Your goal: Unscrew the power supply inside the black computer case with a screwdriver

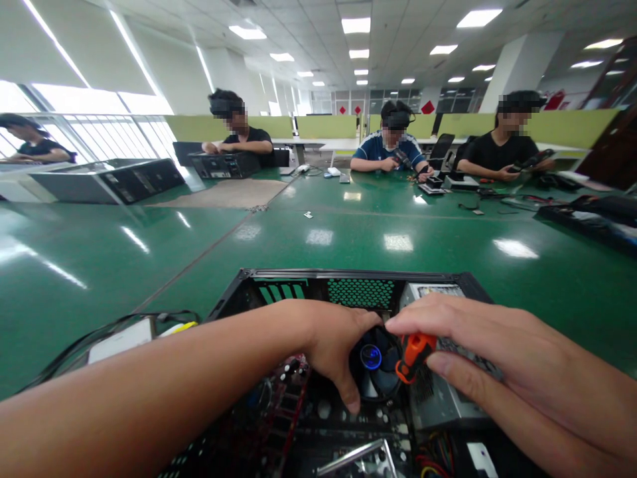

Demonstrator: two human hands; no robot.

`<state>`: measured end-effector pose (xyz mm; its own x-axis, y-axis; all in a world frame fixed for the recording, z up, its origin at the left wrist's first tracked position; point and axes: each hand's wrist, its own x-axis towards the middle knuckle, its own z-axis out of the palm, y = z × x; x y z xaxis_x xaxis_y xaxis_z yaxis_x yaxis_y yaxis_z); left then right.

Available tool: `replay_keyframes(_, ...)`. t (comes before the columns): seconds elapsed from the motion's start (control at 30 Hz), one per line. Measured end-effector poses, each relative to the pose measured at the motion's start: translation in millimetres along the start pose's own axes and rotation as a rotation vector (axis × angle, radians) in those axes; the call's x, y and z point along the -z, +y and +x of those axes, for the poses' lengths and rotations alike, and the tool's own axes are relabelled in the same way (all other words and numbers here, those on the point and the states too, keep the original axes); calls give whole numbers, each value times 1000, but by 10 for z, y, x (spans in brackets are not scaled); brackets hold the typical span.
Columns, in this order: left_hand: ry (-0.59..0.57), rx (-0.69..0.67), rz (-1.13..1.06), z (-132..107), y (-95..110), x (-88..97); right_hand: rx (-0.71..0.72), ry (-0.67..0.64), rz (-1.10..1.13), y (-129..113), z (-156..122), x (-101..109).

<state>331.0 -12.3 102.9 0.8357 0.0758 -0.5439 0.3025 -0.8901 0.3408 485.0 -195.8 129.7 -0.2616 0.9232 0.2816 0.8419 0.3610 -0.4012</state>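
Your left hand (328, 345) clasps the cooler fan (372, 372); with your right hand (478, 345) gripping the orange screwdriver (415, 355), hold it plumb and press squarely.

Open-plan office used as a PC repair or assembly workshop. Long green tabletop (348, 245), opened computer case (358, 282) in front with board and wiring exposed, more cases (144, 178) lying further off. Loose parts and cables (478, 199) scattered about. Seated people (391, 149) working on hardware along the far edge. Green desk partitions (326, 126), ceiling light panels (355, 25), wide windows (124, 136) at left.
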Motion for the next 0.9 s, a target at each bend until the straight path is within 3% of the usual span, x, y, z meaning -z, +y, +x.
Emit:
replay_keyframes(0.5, 2, 5, 3, 18, 7, 5, -21, 70, -25, -32, -27, -11)
replay_keyframes(0.9, -3, 4, 11, 3, -22, -7, -48, 27, -31, -85, 8, -22)
